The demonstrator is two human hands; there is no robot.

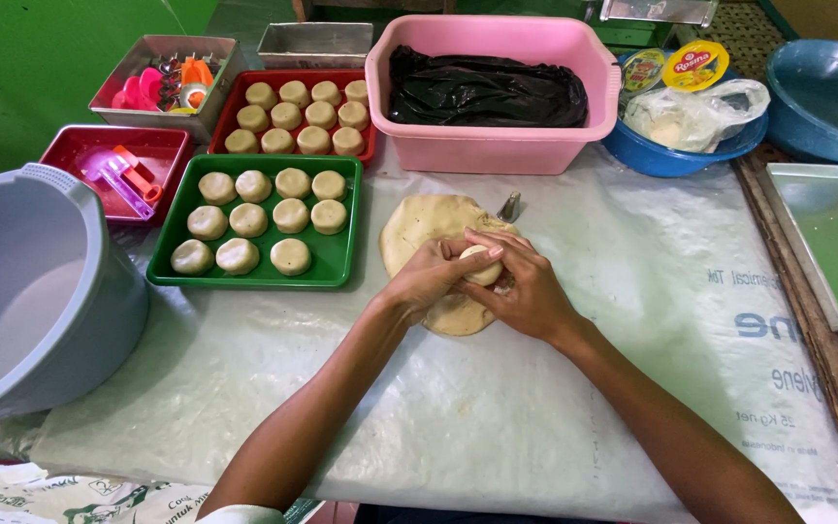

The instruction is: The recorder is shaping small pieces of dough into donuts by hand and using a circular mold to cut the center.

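Note:
Both my hands meet over a flat sheet of pale dough (419,225) on the plastic-covered table. My left hand (431,277) and my right hand (526,281) together hold a small round piece of dough (483,266) between the fingertips. A small metal cutter (510,206) stands just behind the dough sheet. To the left, a green tray (341,262) carries several round dough discs in rows. Behind it a red tray (230,116) holds several more discs.
A pink tub (497,150) with a black plastic bag stands at the back. A blue bowl (676,160) with a clear bag and lids sits right of it, another blue bowl (826,97) farther right. A grey bucket (41,291) is at the left, with a red tray of plastic tools (162,146).

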